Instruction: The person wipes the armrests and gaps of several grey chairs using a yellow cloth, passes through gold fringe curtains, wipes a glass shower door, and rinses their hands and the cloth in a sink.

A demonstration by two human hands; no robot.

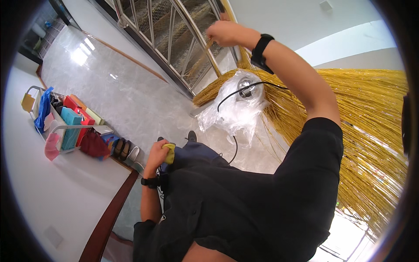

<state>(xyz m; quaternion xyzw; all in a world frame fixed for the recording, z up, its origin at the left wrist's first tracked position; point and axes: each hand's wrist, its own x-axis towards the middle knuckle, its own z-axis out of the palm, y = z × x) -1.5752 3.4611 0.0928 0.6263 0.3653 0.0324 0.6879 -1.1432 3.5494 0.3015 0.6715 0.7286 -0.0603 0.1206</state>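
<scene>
My left hand (pixel 158 153) is closed around a yellow cloth (pixel 169 155) near my waist. My right hand (pixel 222 32) is raised beside the steel railing (pixel 190 22), its fingers closed on what looks like a few thin gold strands (pixel 208 47). Under my right arm, a mass of long gold fringe strands (pixel 358 100) stretches from the railing toward the right edge. Crumpled clear plastic (pixel 233 109) lies over part of it, around a round metal fitting (pixel 245 87), with a black cable (pixel 235 92) across it.
A white rack (pixel 56 124) with bags and boxes stands on the left, beside shoes (pixel 122 148). A patterned stair runner (pixel 161 22) shows behind the railing. Glossy tiled floor (pixel 96 74) runs toward a doorway at upper left. My shoe (pixel 192 136) is below the plastic.
</scene>
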